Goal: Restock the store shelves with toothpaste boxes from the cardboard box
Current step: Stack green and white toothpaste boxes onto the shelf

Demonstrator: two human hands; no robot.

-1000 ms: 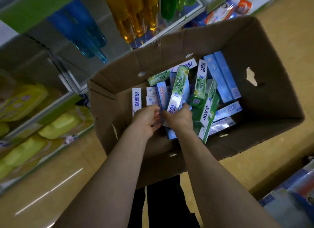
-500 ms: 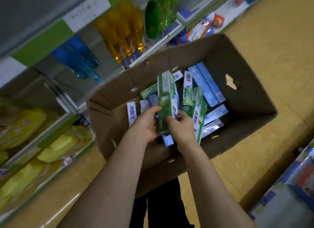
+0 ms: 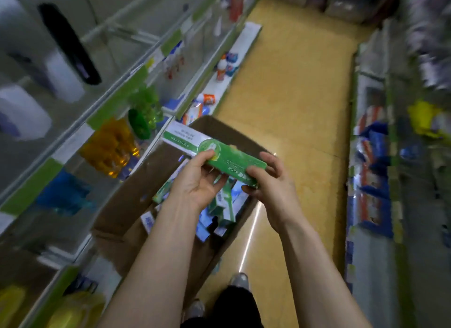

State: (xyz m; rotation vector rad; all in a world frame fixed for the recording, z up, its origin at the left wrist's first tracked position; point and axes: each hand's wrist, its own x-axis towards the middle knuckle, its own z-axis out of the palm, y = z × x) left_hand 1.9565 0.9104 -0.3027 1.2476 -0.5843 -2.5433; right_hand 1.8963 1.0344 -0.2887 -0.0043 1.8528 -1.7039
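Both my hands hold a green and white toothpaste box [image 3: 214, 149] lying flat above the open cardboard box [image 3: 136, 205]. My left hand [image 3: 195, 181] grips the box's middle from below, thumb on its top face. My right hand [image 3: 271, 181] pinches the box's green right end. More toothpaste boxes [image 3: 224, 205], green and blue, lie loose inside the cardboard box beneath my hands. The store shelves [image 3: 136, 83] with green price strips run along the left.
Yellow bottles [image 3: 109, 149], green bottles [image 3: 144, 112] and blue bottles [image 3: 63, 193] stand on the left shelves. Boxed goods [image 3: 202, 108] sit on the lowest shelf further on. A second shelf unit [image 3: 375, 181] lines the right. The yellow aisle floor [image 3: 292, 95] stretches ahead.
Both hands have lifted the green toothpaste box up out of the cardboard box and turned it flat. The view has swung up along the aisle.
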